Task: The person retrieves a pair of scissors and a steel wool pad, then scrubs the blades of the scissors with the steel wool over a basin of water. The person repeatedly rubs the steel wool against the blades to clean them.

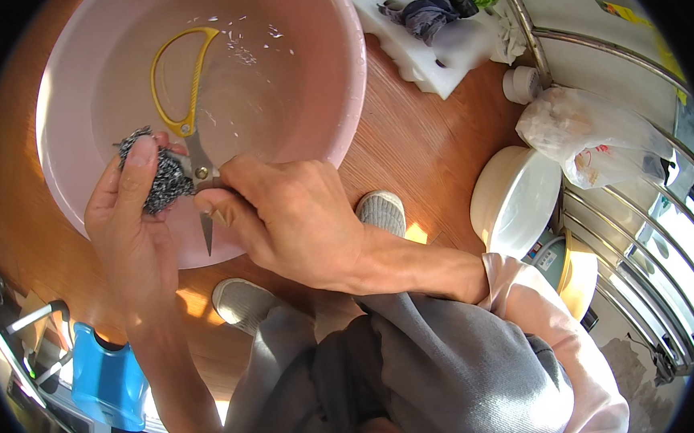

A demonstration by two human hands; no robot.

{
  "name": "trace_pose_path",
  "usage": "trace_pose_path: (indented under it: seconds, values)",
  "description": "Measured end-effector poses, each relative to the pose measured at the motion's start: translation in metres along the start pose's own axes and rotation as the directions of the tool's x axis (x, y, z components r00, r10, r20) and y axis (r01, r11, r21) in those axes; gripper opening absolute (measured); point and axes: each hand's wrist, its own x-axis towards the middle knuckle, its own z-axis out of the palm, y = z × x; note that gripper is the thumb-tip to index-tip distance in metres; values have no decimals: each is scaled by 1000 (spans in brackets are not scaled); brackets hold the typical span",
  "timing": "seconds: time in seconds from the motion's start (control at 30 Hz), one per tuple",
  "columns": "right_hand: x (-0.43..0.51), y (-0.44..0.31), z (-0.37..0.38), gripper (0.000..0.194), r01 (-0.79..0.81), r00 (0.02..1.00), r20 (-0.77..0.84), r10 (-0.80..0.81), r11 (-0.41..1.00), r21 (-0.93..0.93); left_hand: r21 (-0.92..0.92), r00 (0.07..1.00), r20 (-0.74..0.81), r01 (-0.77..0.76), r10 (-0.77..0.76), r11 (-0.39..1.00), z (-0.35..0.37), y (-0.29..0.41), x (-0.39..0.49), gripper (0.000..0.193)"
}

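My left hand (128,235) pinches a dark grey metal-wool scourer (167,179) between thumb and fingers. The scourer presses against a pair of scissors (195,147) close to the pivot. My right hand (308,219) grips the scissors beside the pivot; its fingers cover the part they hold. Spread apart, the scissors have one yellow handle loop pointing away from me and one blade pointing back towards me. Whether the right hand is around the second handle or a blade cannot be seen. Both hands are over the near side of a pink basin (348,105) holding water (242,103).
Grey shoes (241,302) stand on the wooden floor (419,133) near the basin. At right are a white basin (506,199), a plastic bag (594,133) and a metal rack (607,47). White foam (427,69) with cloths lies at upper right. A blue plastic stool (105,378) is lower left.
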Motion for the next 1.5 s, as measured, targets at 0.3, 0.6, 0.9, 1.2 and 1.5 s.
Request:
trace_pose_path:
  seconds: [0.3,0.6,0.9,1.2,1.5]
  values:
    - [3,4,0,26,-42,999,17,41,997,66,0,1000,-13,15,-15,1000,-3,-14,-4,22]
    - [4,4,-2,25,-79,996,45,75,992,97,11,999,-34,10,-10,1000,5,-13,-7,20]
    - [5,4,-13,26,-97,995,44,91,986,136,-9,999,-29,-24,24,1000,16,-10,-5,20]
    - [4,5,-18,27,-54,998,25,50,980,192,-7,999,-30,-21,21,1000,23,-13,-7,23]
    - [0,2,-19,26,-77,996,46,70,982,171,-12,994,-18,-104,104,995,28,-7,-11,27]
